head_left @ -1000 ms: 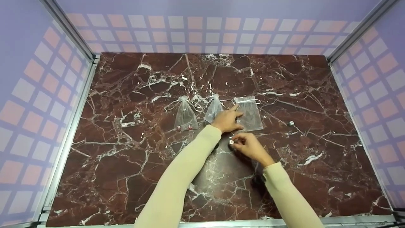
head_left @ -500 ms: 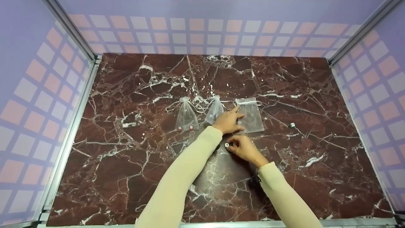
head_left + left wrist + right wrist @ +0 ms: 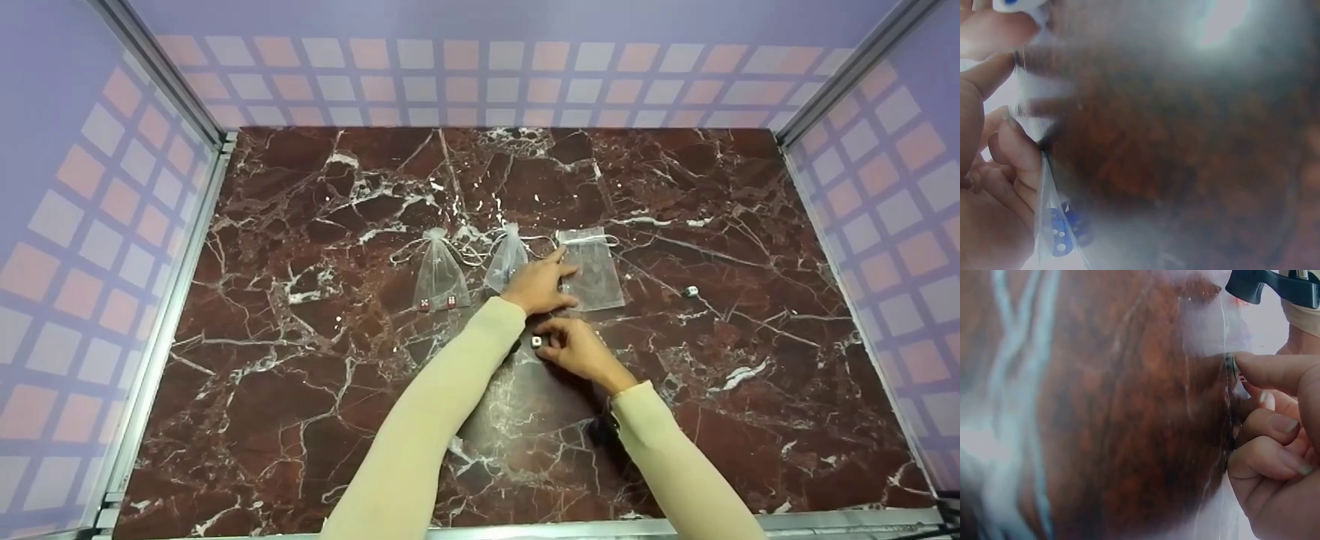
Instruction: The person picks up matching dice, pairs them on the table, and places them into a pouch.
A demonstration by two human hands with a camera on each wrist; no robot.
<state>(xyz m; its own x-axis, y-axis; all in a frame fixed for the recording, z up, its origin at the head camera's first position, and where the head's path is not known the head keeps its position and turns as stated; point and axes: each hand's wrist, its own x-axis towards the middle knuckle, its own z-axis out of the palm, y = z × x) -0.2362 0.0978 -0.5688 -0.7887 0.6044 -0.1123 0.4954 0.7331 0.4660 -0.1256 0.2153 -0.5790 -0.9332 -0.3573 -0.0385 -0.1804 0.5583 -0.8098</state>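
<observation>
Low over the dark red marbled table, my right hand (image 3: 581, 349) pinches a small white die (image 3: 536, 342) between thumb and fingertips. My left hand (image 3: 538, 286) rests with fingers spread across the gap between two sheer drawstring bags. Its fingertips lie along the left edge of the right-hand bag (image 3: 596, 274), which is flat with its mouth uncinched. The forearm and hand partly cover the middle bag (image 3: 508, 255), gathered at its neck; blue dice (image 3: 1061, 233) show through mesh in the left wrist view. The left bag (image 3: 441, 266), also gathered, holds red dice (image 3: 451, 302).
Another white die (image 3: 691, 292) with dark pips sits alone on the table (image 3: 750, 420) to the right of the bags. Pale cords trail from the bag necks. Tiled-pattern walls (image 3: 480, 56) and metal rails enclose the table at the back and sides.
My right hand has shifted slightly left and toward me with the die in its fingertips. The left hand and the bags have stayed put.
</observation>
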